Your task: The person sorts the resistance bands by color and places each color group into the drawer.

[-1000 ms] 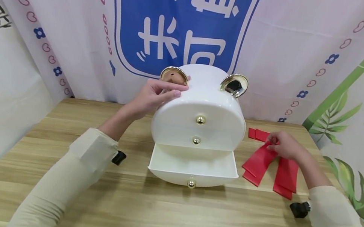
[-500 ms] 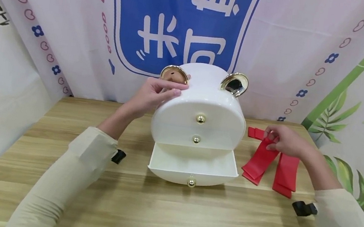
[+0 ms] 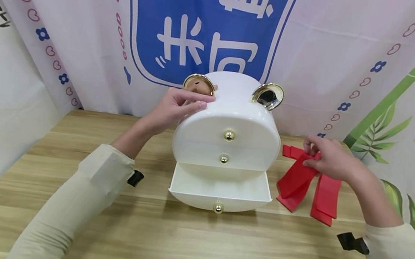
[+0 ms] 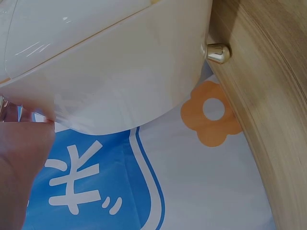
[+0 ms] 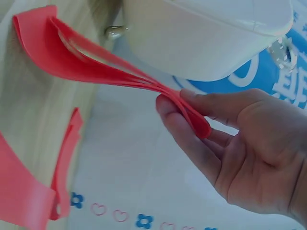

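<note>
A white bear-shaped drawer box (image 3: 200, 141) with gold ears and gold knobs stands at the back middle of the table. Its bottom drawer (image 3: 191, 200) is pulled out, with nothing seen inside. My left hand (image 3: 175, 106) rests on the box's upper left by the gold ear (image 3: 198, 76), fingers mostly straight; in the left wrist view its fingertips are partly hidden. To the right of the box, my right hand (image 3: 330, 157) pinches the looped end of a folded red strip (image 5: 110, 67) between thumb and fingers. The strip's far end hangs bent near the table.
Another folded red strip (image 3: 327, 198) lies right of the held one, and a further red piece (image 3: 291, 151) lies behind it. A printed curtain (image 3: 316, 65) hangs behind the wooden table (image 3: 132, 237).
My right hand has risen and shifted slightly right, lifting the end of the red strip, which now bends. The left hand and the box have stayed put.
</note>
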`<state>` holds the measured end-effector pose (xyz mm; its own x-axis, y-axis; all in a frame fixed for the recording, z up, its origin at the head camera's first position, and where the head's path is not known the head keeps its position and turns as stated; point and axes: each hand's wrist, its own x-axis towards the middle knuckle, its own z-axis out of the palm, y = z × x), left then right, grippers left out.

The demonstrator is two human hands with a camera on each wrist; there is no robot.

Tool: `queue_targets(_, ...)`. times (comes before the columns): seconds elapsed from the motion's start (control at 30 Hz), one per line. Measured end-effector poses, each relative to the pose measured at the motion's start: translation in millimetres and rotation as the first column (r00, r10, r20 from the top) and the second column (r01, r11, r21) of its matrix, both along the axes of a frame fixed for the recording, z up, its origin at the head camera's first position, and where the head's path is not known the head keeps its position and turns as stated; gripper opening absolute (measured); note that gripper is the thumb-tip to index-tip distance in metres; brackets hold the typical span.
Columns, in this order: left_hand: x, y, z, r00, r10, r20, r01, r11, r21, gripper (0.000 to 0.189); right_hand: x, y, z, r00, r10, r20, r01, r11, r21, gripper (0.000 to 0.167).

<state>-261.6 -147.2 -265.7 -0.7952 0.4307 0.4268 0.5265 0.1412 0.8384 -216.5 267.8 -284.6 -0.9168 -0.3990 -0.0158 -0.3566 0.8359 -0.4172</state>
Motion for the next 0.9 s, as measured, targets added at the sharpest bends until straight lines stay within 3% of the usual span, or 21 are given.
queue_targets(0.2,0.0,0.1,-0.8,1.0,0.003,0.003,-0.003,1.0,0.0,0.027,15.1,-10.5,14.0,0.998,-0.02,0.055,0.021,1.0,-0.015,0.025)
queue_targets(0.33,-0.3,0.3,-0.9,1.0,-0.002,0.004,0.002,1.0,0.004,0.027,21.5,-12.0,24.0,0.999,-0.01,0.038,0.011,1.0,-0.027,0.022)
queue_targets(0.57,-0.3,0.5,0.0,1.0,-0.001,-0.006,0.001,1.0,-0.002,0.027,24.3,-1.4,37.9,0.998,0.06,0.019,-0.058,0.994,-0.093,0.018)
queue_targets(0.9,-0.9,0.1,-0.8,1.0,-0.012,-0.007,0.012,1.0,0.013,0.027,30.2,8.9,46.7,0.991,0.133,0.032,-0.126,0.977,-0.174,0.026)
